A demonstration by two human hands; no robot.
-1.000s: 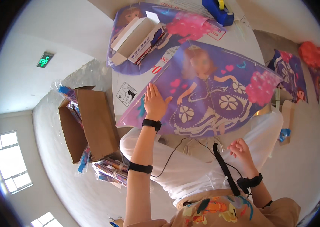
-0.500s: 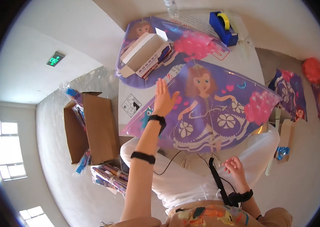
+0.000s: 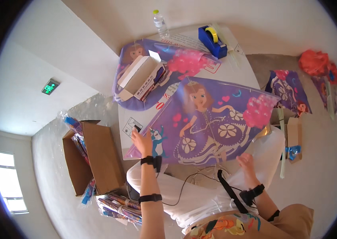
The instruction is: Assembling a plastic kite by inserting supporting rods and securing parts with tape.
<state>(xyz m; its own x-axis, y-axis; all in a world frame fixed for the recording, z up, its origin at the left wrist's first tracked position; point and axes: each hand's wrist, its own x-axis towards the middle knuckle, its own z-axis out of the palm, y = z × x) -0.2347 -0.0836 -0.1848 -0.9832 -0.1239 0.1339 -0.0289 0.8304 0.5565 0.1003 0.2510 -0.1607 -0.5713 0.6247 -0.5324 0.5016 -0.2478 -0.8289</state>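
Observation:
A purple triangular kite [image 3: 212, 127], printed with a cartoon princess and pink hearts, lies across the near side of the table and over my lap. My left hand [image 3: 141, 144] rests at its left slanted edge, beside the printed blue unicorn, with thumb and fingers apart. Just by the lower right edge is my right hand [image 3: 247, 164], its fingers curled closed; what they hold, if anything, is hidden. Farther back lies a second purple kite [image 3: 136, 51], with an opened white carton [image 3: 138, 77] on top of it.
A blue tape dispenser [image 3: 212, 42] and a water bottle [image 3: 160, 24] stand at the table's [image 3: 250, 73] back. On the left is a cardboard box [image 3: 104, 159] of wrapped kites, with bundled kites [image 3: 120, 209] below. Another kite [image 3: 290, 93] and a small carton [image 3: 294, 137] are right.
My left hand has come down from the kite's upper left edge toward its lower left corner. My right hand has risen to the lower edge. The view has shifted.

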